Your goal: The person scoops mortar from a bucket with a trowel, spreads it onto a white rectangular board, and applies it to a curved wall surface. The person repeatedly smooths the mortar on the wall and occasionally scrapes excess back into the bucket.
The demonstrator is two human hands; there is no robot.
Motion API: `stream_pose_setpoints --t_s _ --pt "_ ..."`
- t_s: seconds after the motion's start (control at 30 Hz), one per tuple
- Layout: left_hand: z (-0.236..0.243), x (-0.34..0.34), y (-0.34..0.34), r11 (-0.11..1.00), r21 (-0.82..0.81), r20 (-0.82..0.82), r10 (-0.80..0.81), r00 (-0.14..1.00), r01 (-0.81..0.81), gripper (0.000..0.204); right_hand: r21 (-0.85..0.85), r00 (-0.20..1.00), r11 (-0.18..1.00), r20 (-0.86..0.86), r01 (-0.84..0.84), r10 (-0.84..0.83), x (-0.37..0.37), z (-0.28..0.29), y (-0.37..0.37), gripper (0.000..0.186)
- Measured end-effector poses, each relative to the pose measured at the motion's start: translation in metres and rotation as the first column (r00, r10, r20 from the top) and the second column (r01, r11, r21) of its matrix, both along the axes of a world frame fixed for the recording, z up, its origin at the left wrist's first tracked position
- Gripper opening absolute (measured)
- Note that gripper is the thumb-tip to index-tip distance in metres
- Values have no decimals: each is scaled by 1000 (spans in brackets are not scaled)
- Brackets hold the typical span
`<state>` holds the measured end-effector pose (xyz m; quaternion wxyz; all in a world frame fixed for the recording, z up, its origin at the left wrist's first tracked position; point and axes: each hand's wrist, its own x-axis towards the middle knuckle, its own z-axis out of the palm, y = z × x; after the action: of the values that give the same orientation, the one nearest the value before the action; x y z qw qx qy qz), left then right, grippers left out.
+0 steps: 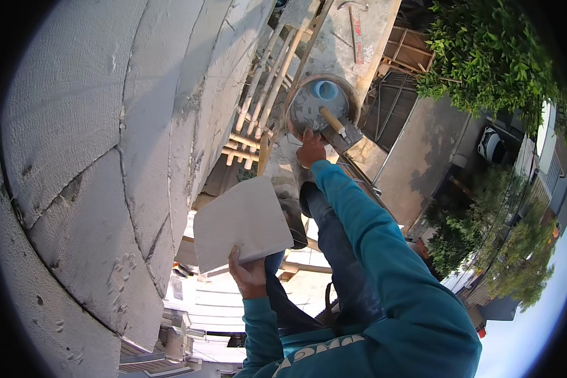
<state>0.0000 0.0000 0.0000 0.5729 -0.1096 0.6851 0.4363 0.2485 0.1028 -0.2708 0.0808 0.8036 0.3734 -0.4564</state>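
My left hand (249, 274) grips a pale, angular block (239, 220) by its lower edge, over my legs. Farther up, my right hand (311, 147) has its fingers curled at the near rim of a round bucket (354, 94) of grey mortar. Inside the bucket is a light blue cup (324, 90). A wide metal trowel (349, 135) with a wooden handle lies across the bucket's near right side, just beyond my right hand.
A pale block wall (138, 170) rises along the left. The bucket stands on a narrow plank platform (372, 31) holding a hammer (356, 34). Bamboo poles (264, 82) lie alongside. Below right are a paved drive (422, 164), a white car (491, 143) and trees (479, 57).
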Motion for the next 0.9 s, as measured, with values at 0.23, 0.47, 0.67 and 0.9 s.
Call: stream_pose_setpoints --t_s 0.23,0.47,0.67,0.9 --pt "18 6 -3 987 -53 43 152 987 -150 53 -115 913 993 -406 -15 -33 75 180 -21 71" --pt "-5 13 -2 998 43 -152 -43 988 50 48 23 841 929 -435 369 -323 159 277 -18 53" --pt "-63 3 24 982 40 222 171 960 -185 59 418 597 435 -653 798 -467 231 91 128 36" --pt "-130 2 33 992 50 206 104 973 -117 67 896 900 413 306 -163 -309 300 -6 359 48"
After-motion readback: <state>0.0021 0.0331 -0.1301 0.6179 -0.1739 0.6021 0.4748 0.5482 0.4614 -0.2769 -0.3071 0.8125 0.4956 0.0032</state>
